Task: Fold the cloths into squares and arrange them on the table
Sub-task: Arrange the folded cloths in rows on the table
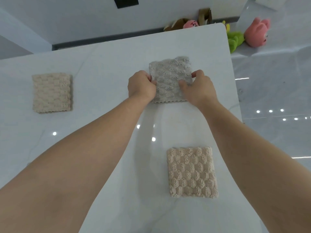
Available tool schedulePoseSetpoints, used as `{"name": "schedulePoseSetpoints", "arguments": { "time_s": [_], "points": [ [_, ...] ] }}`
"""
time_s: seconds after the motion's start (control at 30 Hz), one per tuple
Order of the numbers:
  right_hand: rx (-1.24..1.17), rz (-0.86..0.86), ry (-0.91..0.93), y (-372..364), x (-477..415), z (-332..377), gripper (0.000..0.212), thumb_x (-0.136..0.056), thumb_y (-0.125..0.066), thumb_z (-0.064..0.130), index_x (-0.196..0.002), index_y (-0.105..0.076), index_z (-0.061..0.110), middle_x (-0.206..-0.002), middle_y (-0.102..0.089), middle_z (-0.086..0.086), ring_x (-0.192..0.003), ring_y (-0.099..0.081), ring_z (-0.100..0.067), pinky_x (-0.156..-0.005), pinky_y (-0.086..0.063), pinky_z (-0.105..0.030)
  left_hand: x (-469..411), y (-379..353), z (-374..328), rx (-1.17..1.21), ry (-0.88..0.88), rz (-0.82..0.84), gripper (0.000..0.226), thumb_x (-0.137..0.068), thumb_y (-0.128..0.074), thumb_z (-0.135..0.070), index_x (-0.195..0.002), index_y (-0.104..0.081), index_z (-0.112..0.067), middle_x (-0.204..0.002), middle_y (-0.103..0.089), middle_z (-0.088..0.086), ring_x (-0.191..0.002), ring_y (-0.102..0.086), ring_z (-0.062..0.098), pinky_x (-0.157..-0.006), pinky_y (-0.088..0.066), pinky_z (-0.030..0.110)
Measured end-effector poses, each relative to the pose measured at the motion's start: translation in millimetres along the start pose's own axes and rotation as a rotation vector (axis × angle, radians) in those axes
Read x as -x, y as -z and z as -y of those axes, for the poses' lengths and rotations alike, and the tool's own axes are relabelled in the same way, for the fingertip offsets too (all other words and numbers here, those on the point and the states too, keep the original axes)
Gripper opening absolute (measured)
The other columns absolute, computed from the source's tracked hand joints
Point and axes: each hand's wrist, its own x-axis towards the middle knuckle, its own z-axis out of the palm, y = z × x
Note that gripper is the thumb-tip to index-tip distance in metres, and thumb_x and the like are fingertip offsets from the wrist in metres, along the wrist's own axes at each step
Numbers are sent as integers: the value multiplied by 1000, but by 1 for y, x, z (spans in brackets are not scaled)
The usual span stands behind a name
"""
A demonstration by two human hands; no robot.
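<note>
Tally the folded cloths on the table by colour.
Grey: 1, the far cloth
Beige: 2, the left cloth and the near cloth
Total: 3

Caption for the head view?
Left hand and right hand grip grey cloth; far-left cloth and near cloth lie folded on the table.

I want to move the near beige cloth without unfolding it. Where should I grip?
Pinch the near beige cloth at its left and right edges, through all layers, from above, as the left hand and right hand grip the grey cloth. It lies flat, a folded square; lifting one corner would likely open it.
</note>
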Motion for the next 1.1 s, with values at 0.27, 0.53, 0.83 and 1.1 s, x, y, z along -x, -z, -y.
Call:
{"name": "schedulePoseSetpoints", "arguments": {
  "time_s": [0.27, 0.53, 0.83, 1.1],
  "points": [
    [148, -150, 209, -2, 3, 6, 64, -95, -55, 42, -148, -32, 15, -138, -46, -14, -121, -50, -35, -89, -45, -43, 12, -13, -8, -330, -492, -169, 53, -98, -46, -16, -150, -36, -10, -160, -32, 13, -141, -40, 33, -113, -38, 46],
    [470, -17, 438, -21, -17, -1, 60, -106, -12, 42, -160, 2, 18, -168, 6, 2, -154, 9, -19, -125, -2, -45, -6, -42, 16, -490, -562, 107, 63, -108, -11, -45, -162, -1, -15, -170, 1, 2, -156, 8, 19, -127, 1, 45],
    [506, -3, 397, -25, -14, -11, 64, -104, -3, 49, -160, 8, 20, -168, 10, 6, -153, 12, -14, -123, 5, -50, -11, -42, 21, -494, -576, 130, 66, -105, -8, -51, -162, 3, -18, -170, 6, 0, -156, 11, 18, -126, 3, 49],
    [520, 11, 415, -28, -10, -12, 63, -104, -3, 48, -160, 6, 20, -168, 10, 5, -153, 12, -13, -123, 5, -50, -11, -35, 25, -496, -613, 157, 67, -106, -12, -51, -161, 5, -16, -170, 9, 1, -155, 14, 19, -126, 2, 49]
  ]
}}
